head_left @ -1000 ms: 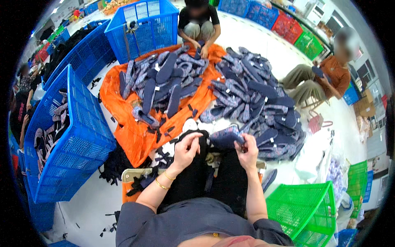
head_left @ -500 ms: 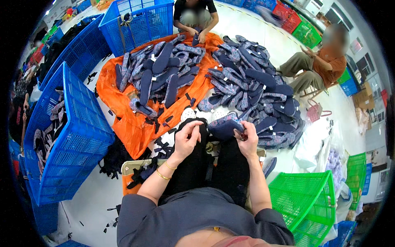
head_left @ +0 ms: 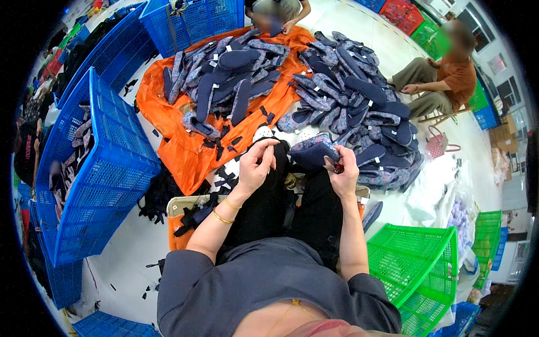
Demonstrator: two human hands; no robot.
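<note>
Above my lap, my left hand [head_left: 257, 164] is closed in a pinch; anything between its fingertips is too small to make out. My right hand [head_left: 344, 173] is closed around small snips [head_left: 338, 167], red at the grip with a short pointed metal tip showing. A navy slipper [head_left: 313, 157] with a floral patterned part lies over my right knee, between my hands and close against the right fingers. Beyond my feet, matching slippers are heaped on an orange sheet [head_left: 168, 147], and a second slipper pile [head_left: 359, 106] lies to its right.
Blue crates [head_left: 106, 180] stand on the left, one tipped with patterned pieces inside. A green crate [head_left: 415, 264] is at my right. Black strips [head_left: 154, 196] litter the floor. One person [head_left: 455, 78] sits at the far right; another [head_left: 289, 17] handles a slipper behind the orange sheet.
The view has shifted, so the piles sit higher in it. My right hand has turned, showing the snips more. The seated person on the right has lowered their hands.
</note>
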